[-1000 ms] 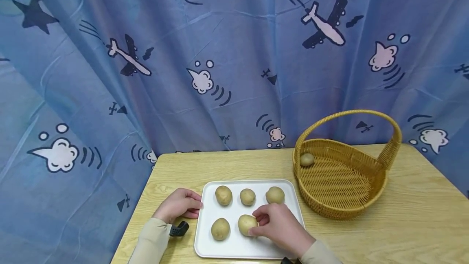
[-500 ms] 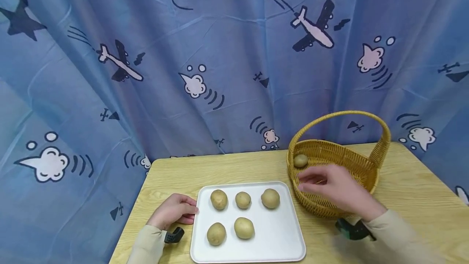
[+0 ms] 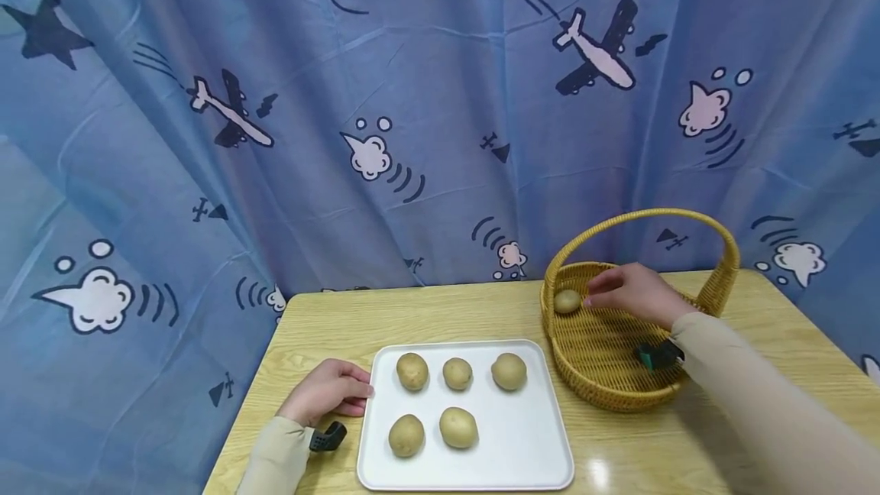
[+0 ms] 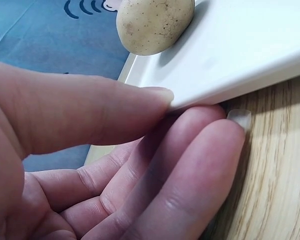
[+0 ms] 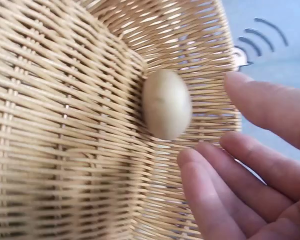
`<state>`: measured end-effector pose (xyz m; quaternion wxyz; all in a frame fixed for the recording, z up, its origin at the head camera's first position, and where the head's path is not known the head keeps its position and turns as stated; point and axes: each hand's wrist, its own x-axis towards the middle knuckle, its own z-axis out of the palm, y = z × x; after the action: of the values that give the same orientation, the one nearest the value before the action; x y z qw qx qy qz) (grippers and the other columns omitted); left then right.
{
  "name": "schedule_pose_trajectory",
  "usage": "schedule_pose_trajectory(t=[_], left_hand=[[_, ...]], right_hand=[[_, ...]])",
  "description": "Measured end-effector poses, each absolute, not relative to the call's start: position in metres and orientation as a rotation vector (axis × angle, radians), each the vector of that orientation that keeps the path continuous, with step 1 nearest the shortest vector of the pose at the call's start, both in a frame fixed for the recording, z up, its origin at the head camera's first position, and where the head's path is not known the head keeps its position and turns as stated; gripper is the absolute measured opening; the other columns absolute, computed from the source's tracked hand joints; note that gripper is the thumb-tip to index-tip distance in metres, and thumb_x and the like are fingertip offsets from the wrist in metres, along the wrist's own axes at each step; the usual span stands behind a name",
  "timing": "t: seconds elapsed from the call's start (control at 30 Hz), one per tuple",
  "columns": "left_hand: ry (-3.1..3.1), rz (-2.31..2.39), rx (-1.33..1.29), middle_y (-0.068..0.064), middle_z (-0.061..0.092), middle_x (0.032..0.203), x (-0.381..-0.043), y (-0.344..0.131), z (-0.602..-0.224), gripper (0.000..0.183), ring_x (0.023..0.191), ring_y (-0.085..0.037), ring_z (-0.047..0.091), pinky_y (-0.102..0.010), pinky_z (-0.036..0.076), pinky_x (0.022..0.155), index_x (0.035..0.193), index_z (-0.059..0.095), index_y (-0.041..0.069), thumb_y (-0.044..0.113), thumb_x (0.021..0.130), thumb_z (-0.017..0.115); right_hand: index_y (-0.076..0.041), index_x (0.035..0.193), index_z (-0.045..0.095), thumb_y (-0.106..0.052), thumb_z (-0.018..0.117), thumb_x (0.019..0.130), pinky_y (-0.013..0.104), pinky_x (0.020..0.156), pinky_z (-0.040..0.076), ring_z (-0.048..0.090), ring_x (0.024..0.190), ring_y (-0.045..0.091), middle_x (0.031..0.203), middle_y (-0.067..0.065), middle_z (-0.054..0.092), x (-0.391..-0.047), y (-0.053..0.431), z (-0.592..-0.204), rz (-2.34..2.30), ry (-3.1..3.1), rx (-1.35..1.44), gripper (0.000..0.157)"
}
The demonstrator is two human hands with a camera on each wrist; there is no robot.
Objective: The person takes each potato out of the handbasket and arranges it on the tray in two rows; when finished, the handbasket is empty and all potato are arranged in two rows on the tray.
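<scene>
My left hand (image 3: 331,390) holds the left rim of a white tray (image 3: 512,453), its thumb (image 4: 140,110) against the edge and fingertips curled under it. Several potatoes sit on the tray in two rows, one of them a front potato (image 3: 458,428). Over the wicker basket (image 3: 612,396), my right hand (image 3: 635,295) reaches in from the right. A single potato (image 5: 166,104) lies in the basket by its left wall. In the right wrist view, the right hand's fingers are spread apart beside that potato, not touching it and holding nothing.
The basket's tall arched handle (image 3: 642,214) rises over the right forearm side. A light wooden table (image 3: 426,315) carries everything. Behind it hangs a blue curtain (image 3: 440,212) printed with planes. Each wrist wears a black device (image 3: 328,438).
My right hand has left the potato on the tray, swung right and moved deeper into the basket toward its potato. The left hand stays at the tray's rim. The head view shifted slightly.
</scene>
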<state>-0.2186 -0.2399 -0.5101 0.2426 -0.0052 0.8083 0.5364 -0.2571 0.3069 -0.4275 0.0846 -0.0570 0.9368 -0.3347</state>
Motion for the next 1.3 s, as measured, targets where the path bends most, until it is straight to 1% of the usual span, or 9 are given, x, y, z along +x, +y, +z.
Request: schedule_pose_trajectory(t=[0.2,0.53,0.7,0.9,0.97,1.03,1.13,1.23,1.3], left_hand=[[2.191,1.470,0.012,-0.013,0.076,0.097,-0.221,-0.237,-0.513,0.030,0.078,-0.015,0.074,-0.032,0.070,0.073,0.121,0.071,-0.009,0.011,0.098,0.075],[2.184,1.476,0.015,-0.014,0.076,0.098,-0.221,-0.233,-0.511,0.030,0.077,-0.015,0.075,-0.031,0.070,0.073,0.121,0.070,-0.010,0.008,0.098,0.074],[2.183,1.486,0.005,-0.014,0.077,0.099,-0.220,-0.235,-0.509,0.030,0.077,-0.015,0.076,-0.031,0.070,0.073,0.122,0.070,-0.010,0.008,0.098,0.075],[2.192,1.486,0.002,-0.014,0.076,0.099,-0.220,-0.237,-0.510,0.030,0.078,-0.015,0.075,-0.032,0.070,0.073,0.122,0.070,-0.010,0.007,0.098,0.074],[2.195,1.486,0.005,-0.014,0.076,0.098,-0.220,-0.238,-0.511,0.030,0.078,-0.015,0.075,-0.032,0.070,0.073,0.122,0.069,-0.011,0.007,0.099,0.073],[2.195,1.487,-0.003,-0.014,0.076,0.098,-0.219,-0.239,-0.511,0.029,0.078,-0.015,0.075,-0.032,0.070,0.073,0.121,0.070,-0.010,0.008,0.099,0.074],[2.194,1.489,-0.012,-0.014,0.076,0.098,-0.219,-0.240,-0.511,0.028,0.078,-0.015,0.074,-0.031,0.070,0.073,0.120,0.070,-0.010,0.008,0.098,0.074],[2.190,1.490,-0.018,-0.014,0.076,0.098,-0.219,-0.240,-0.511,0.028,0.078,-0.015,0.074,-0.031,0.070,0.073,0.121,0.070,-0.010,0.008,0.099,0.073],[2.193,1.489,-0.018,-0.014,0.076,0.099,-0.219,-0.240,-0.510,0.029,0.079,-0.015,0.075,-0.031,0.070,0.073,0.122,0.070,-0.010,0.007,0.099,0.073]], right_hand=[[0.002,0.140,0.069,-0.042,0.077,0.101,0.058,0.100,0.061,0.065,0.127,0.049,0.140,0.028,0.069,-0.269,0.310,-0.445,-0.971,2.807,-0.166,0.060],[0.002,0.136,0.071,-0.049,0.077,0.099,0.061,0.102,0.059,0.066,0.125,0.048,0.137,0.028,0.070,-0.281,0.309,-0.462,-0.936,2.836,-0.115,0.063],[0.001,0.132,0.073,-0.049,0.081,0.095,0.053,0.097,0.060,0.068,0.116,0.038,0.132,0.025,0.073,-0.289,0.304,-0.468,-0.957,2.818,-0.079,0.063],[0.000,0.124,0.074,-0.044,0.088,0.090,0.034,0.084,0.056,0.068,0.105,0.029,0.118,0.018,0.076,-0.292,0.299,-0.472,-1.008,2.809,-0.068,0.058],[0.000,0.124,0.074,-0.043,0.090,0.088,0.031,0.082,0.054,0.068,0.103,0.028,0.116,0.017,0.076,-0.294,0.298,-0.473,-1.024,2.798,-0.066,0.058],[0.001,0.125,0.074,-0.043,0.091,0.088,0.032,0.084,0.056,0.069,0.105,0.028,0.117,0.017,0.077,-0.294,0.297,-0.473,-1.026,2.794,-0.075,0.061],[0.003,0.131,0.073,-0.044,0.091,0.088,0.044,0.094,0.060,0.070,0.111,0.034,0.123,0.021,0.077,-0.294,0.295,-0.472,-1.003,2.796,-0.106,0.066],[0.003,0.136,0.071,-0.043,0.090,0.088,0.057,0.104,0.058,0.069,0.119,0.040,0.130,0.025,0.075,-0.294,0.293,-0.470,-0.974,2.798,-0.129,0.070],[0.004,0.136,0.071,-0.043,0.090,0.088,0.061,0.106,0.057,0.068,0.121,0.042,0.132,0.025,0.074,-0.294,0.292,-0.470,-0.954,2.801,-0.139,0.070]])
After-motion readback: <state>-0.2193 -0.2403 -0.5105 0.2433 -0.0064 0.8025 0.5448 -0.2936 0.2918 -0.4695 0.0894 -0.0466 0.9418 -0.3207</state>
